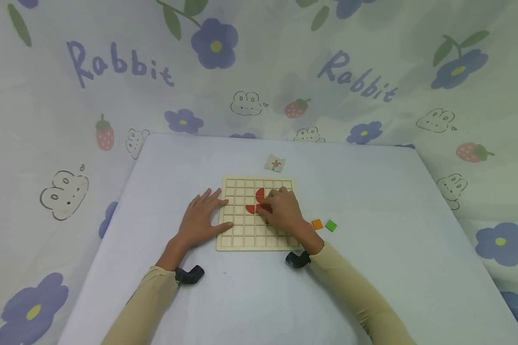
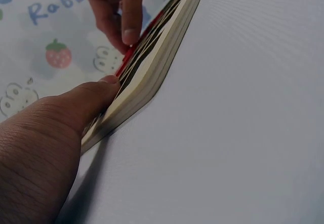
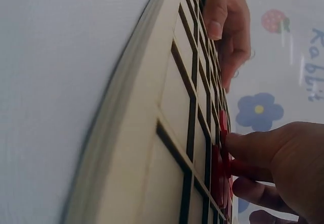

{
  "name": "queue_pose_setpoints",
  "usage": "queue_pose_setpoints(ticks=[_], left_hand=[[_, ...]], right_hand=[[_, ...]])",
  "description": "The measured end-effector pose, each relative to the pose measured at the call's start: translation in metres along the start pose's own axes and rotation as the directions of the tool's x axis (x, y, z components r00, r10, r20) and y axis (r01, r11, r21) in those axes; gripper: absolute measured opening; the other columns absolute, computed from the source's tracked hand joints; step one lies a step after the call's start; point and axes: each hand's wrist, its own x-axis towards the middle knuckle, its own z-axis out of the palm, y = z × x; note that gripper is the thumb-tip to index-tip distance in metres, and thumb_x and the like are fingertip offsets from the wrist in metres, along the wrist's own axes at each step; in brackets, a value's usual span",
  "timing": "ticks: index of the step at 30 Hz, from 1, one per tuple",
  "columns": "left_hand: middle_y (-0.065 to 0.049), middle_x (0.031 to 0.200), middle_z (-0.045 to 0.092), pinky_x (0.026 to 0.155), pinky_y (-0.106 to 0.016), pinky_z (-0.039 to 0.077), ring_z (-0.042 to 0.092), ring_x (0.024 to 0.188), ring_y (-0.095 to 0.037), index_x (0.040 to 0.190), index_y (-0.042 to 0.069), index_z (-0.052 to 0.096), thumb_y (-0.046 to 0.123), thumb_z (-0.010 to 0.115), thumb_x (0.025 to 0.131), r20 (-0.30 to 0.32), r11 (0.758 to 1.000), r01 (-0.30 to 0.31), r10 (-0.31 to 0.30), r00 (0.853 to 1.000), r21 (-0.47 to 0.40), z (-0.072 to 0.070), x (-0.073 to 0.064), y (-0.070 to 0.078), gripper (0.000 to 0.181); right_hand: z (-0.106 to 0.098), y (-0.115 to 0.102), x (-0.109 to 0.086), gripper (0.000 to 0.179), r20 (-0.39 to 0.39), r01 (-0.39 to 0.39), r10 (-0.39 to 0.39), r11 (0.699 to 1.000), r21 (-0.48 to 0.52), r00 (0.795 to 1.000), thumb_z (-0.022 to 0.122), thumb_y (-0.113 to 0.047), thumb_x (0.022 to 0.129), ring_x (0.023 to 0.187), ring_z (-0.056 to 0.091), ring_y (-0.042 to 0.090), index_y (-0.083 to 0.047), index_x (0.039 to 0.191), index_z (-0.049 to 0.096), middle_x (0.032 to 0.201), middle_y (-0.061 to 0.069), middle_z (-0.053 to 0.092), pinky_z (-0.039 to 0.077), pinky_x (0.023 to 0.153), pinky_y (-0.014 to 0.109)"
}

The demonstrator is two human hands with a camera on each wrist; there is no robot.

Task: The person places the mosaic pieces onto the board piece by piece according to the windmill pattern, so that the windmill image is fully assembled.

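A light wooden grid board [image 1: 238, 231] lies on the table with flat red quarter-round pieces [image 1: 251, 209] in several of its squares. My left hand [image 1: 200, 218] is spread at the board's left side, its thumb and fingertips resting on the rim. In the left wrist view the thumb [image 2: 98, 95] lies on the board's edge. Over the middle of the grid, my right hand [image 1: 284, 211] pinches a red piece between thumb and fingers, low against the board. The right wrist view shows the thumb [image 3: 253, 145] beside red pieces [image 3: 218, 178]. The hand hides part of the grid in the head view.
An orange square tile [image 1: 317, 224] and a green square tile [image 1: 331, 225] lie right of the board, near the right wrist. Behind the board is a small card [image 1: 275, 163] with a red pattern on a grid. A patterned curtain [image 1: 259, 72] hangs behind the white table [image 1: 371, 191].
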Motion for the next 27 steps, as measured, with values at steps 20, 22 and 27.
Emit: queue_pose_setpoints(ticks=[20, 22, 27], left_hand=[[-0.005, 0.159, 0.028, 0.118, -0.05, 0.007, 0.014, 0.148, -0.028, 0.138, 0.019, 0.056, 0.069, 0.061, 0.083, 0.011, 1.0, 0.008, -0.009, 1.0, 0.004, 0.0026, 0.0008, -0.0003, 0.075], [-0.004, 0.159, 0.028, 0.119, -0.05, 0.007, 0.013, 0.148, -0.028, 0.138, 0.019, 0.056, 0.069, 0.061, 0.084, 0.014, 1.0, 0.011, -0.011, 1.0, 0.007, 0.0032, 0.0009, -0.0005, 0.075], [-0.004, 0.16, 0.028, 0.119, -0.05, 0.007, 0.013, 0.148, -0.027, 0.138, 0.019, 0.056, 0.069, 0.06, 0.083, 0.011, 1.0, 0.009, -0.009, 1.0, 0.01, 0.0029, 0.0007, -0.0013, 0.075]], right_hand=[[-0.0005, 0.0004, 0.0067, 0.012, 0.081, -0.031, 0.031, 0.999, -0.012, 0.996, 0.079, -0.033, 0.084, 0.073, 0.043, 0.015, -0.023, 0.091, 0.08, 0.086, -0.007, 0.065, 0.035, 0.064, 0.031], [-0.0011, 0.0, 0.0064, 0.012, 0.083, -0.032, 0.034, 0.999, -0.024, 0.996, 0.079, -0.032, 0.084, 0.072, 0.043, 0.015, -0.023, 0.091, 0.079, 0.085, -0.008, 0.064, 0.035, 0.063, 0.031], [-0.0017, -0.0024, 0.0069, 0.011, 0.059, -0.003, 0.003, 1.0, -0.007, 0.998, 0.079, -0.028, 0.083, 0.07, 0.043, 0.016, -0.021, 0.092, 0.08, 0.078, -0.006, 0.06, 0.035, 0.06, 0.031]])
